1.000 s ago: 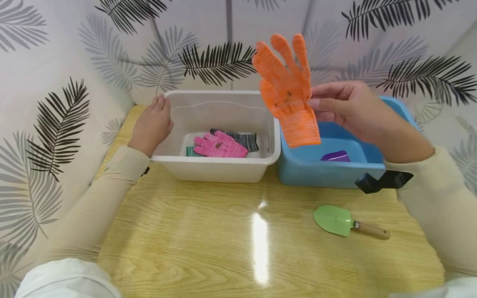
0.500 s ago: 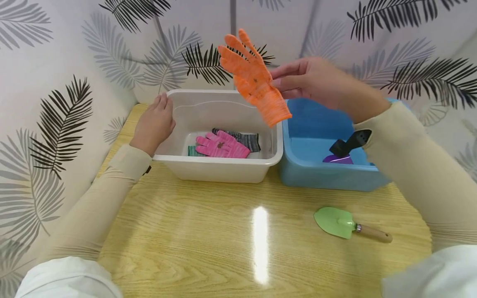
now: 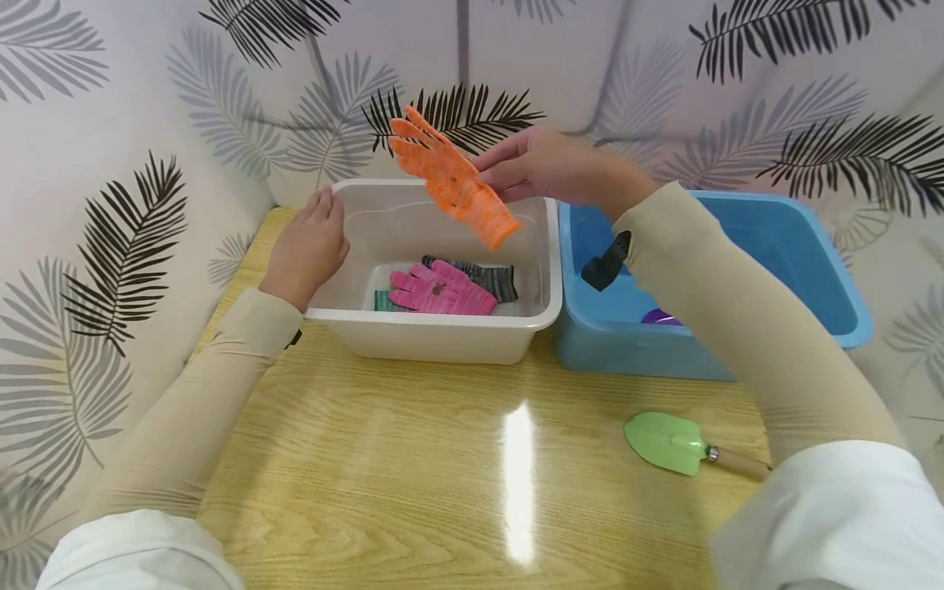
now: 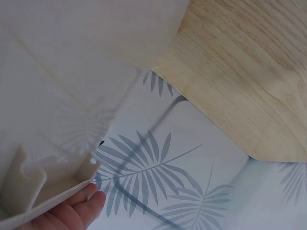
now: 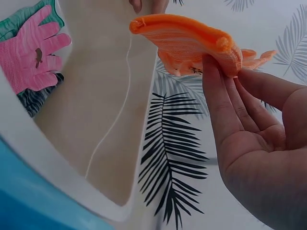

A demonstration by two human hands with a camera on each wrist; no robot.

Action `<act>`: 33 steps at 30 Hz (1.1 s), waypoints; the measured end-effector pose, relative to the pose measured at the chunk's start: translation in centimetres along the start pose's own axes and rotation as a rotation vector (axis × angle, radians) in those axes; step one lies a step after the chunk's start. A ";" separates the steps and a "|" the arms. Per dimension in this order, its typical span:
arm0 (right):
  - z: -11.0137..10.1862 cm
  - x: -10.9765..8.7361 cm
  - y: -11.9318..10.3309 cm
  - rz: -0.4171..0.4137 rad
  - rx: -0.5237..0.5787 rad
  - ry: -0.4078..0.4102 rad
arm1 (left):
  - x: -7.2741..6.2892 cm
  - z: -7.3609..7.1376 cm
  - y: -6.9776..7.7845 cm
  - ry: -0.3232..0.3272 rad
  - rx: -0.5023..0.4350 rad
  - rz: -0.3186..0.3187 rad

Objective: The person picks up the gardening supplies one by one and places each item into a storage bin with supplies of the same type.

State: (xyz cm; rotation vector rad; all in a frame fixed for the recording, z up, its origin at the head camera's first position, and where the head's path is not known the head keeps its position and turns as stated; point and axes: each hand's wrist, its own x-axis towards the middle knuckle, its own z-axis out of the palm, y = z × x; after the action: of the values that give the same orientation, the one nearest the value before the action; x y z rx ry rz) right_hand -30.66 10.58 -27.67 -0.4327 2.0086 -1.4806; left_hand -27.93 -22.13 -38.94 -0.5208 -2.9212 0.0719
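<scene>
My right hand (image 3: 546,166) pinches an orange knit glove (image 3: 451,182) by its edge between thumb and fingers, above the back of the white bin (image 3: 435,334). In the right wrist view the cuff of the orange glove (image 5: 184,31) faces the camera, its fingers pointing away. On the left rim of the bin, my left hand (image 3: 306,250) grips the edge; its fingertips (image 4: 91,208) show at the rim in the left wrist view. Inside the bin lie a pink glove (image 3: 442,291), a dark grey striped glove (image 3: 497,281) and a partly covered green glove (image 3: 385,301).
A blue bin (image 3: 642,356) stands right beside the white one, with a purple item (image 3: 660,317) inside, partly hidden by my right arm. A green trowel (image 3: 667,442) with a wooden handle lies on the wooden table (image 3: 383,459). Leaf-patterned cloth (image 3: 243,106) hangs behind.
My right hand has carried the orange glove leftward from over the blue bin to over the white bin, and the glove now tilts further left. My left hand has stayed on the rim.
</scene>
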 end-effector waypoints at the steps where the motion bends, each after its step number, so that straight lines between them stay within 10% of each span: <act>1: 0.1 0.4 0.1 0.003 0.011 -0.008 | 0.0 0.0 0.0 -0.001 -0.001 -0.002; 33: 3.2 7.5 5.7 0.089 0.108 -0.053 | 0.0 0.1 0.0 0.009 0.006 -0.001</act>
State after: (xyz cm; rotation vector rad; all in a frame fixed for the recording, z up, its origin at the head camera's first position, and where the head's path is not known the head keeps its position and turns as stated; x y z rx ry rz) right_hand -33.88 5.75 -35.74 -0.3298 1.8723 -1.4984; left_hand -27.95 -22.16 -39.00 -0.5174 -2.9116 0.0773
